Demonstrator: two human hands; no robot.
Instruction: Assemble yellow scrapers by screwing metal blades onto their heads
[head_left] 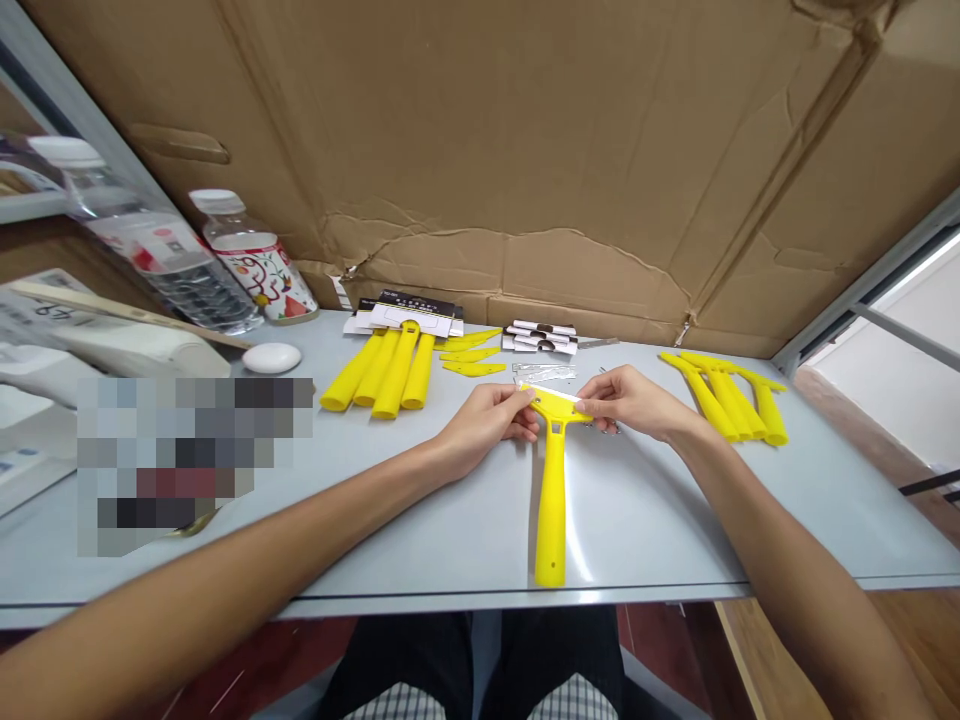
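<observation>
A yellow scraper (551, 490) lies near the front edge of the table, its handle pointing at me and a pale strip along its wide head. My left hand (486, 428) pinches the left end of the head between thumb and fingers. At the right end, the thumb and fingers of my right hand (636, 402) grip the head, with small metal bits by the fingertips. Just beyond the head lie thin metal strips (544, 371). Several curved yellow plastic pieces (472, 369) sit farther back on the left.
Several yellow handles (394, 375) with printed cards (412, 312) lie left. White-and-black wrapped packets (540, 337) are behind. More yellow scraper bodies (731, 398) lie right. Bottles (259, 265), a white oval object (271, 358) and a blurred-out patch stand left; cardboard (510, 150) walls the back.
</observation>
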